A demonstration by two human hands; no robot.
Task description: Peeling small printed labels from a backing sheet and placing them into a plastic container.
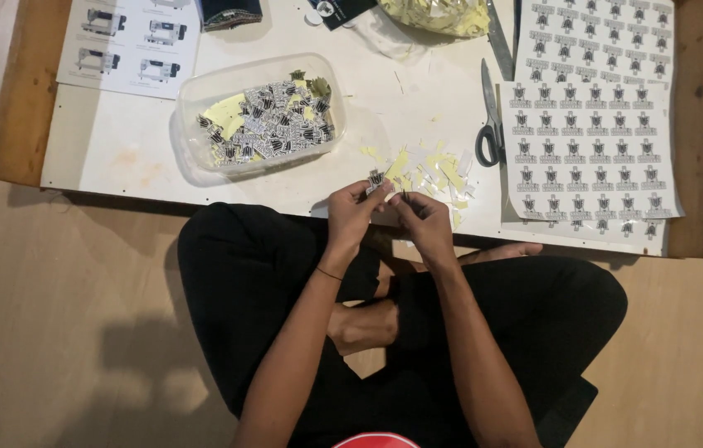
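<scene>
A person sits cross-legged on the floor at the lower middle of the frame, both hands raised together over the near edge of the low white surface (119, 149). The left hand (351, 211) pinches a small cut-out sticker (376, 177) between thumb and fingertips, and the right hand (422, 217) has its fingertips closed on something at the same spot, too small to make out. The 2 hands touch at the fingertips.

Just beyond the hands lies a loose heap of yellow and white paper scraps (434, 170). To the upper left of the hands stands a clear plastic tub (194, 104) holding many black-and-white stickers with some yellow backing bits. At the right of the frame are printed sticker sheets (588, 141) in rows, and a pair of scissors (491, 124) lies along their left edge. A sheet with pictures of sewing machines (131, 41) sits at the upper left.
</scene>
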